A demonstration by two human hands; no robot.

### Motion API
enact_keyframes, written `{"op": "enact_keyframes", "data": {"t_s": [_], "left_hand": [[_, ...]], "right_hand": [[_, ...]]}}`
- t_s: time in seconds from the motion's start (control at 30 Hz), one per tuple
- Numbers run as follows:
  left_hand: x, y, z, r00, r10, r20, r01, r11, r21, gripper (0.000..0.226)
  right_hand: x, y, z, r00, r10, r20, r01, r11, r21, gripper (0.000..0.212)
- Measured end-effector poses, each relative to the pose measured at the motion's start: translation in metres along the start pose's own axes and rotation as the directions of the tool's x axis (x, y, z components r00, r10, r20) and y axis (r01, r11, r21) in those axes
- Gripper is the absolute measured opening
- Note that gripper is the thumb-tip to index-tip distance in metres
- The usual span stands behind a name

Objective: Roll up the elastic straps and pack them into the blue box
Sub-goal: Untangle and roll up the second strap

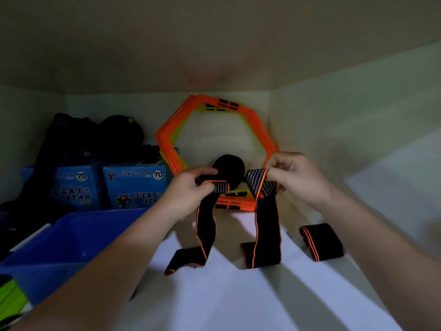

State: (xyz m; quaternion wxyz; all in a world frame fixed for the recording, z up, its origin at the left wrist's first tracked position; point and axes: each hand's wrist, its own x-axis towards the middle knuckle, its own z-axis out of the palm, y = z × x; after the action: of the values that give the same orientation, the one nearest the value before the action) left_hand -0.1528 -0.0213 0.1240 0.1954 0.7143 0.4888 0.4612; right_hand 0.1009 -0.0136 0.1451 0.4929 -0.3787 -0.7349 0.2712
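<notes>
My left hand (191, 189) pinches the top end of a black elastic strap with orange edging (205, 223); its lower end trails onto the white shelf. My right hand (293, 175) holds the striped top end of a second such strap (267, 225), which hangs down and folds on the shelf. A third strap (321, 242) lies loosely looped to the right, untouched. The blue box (71, 237) stands open at the lower left, beside my left forearm. What lies inside it is not visible.
Orange hexagonal rings (214, 139) lean against the back wall with a black round object (229, 170) in front. Two blue "Lucky Star" cartons (133, 185) and dark bags (78, 139) fill the back left. Green items (9, 299) show at the bottom left.
</notes>
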Motion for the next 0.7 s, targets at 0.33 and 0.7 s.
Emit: {"op": "enact_keyframes", "data": {"t_s": [0.33, 0.7], "left_hand": [[0.022, 0.06, 0.023, 0.976, 0.062, -0.207, -0.114, 0.962, -0.247, 0.019], [-0.001, 0.077, 0.014, 0.99, 0.13, 0.052, -0.105, 0.934, -0.343, 0.026]], "right_hand": [[0.005, -0.043, 0.013, 0.959, -0.248, -0.14, 0.182, 0.912, -0.367, 0.026], [0.005, -0.054, 0.016, 0.902, -0.278, -0.329, 0.115, 0.891, -0.438, 0.021]]}}
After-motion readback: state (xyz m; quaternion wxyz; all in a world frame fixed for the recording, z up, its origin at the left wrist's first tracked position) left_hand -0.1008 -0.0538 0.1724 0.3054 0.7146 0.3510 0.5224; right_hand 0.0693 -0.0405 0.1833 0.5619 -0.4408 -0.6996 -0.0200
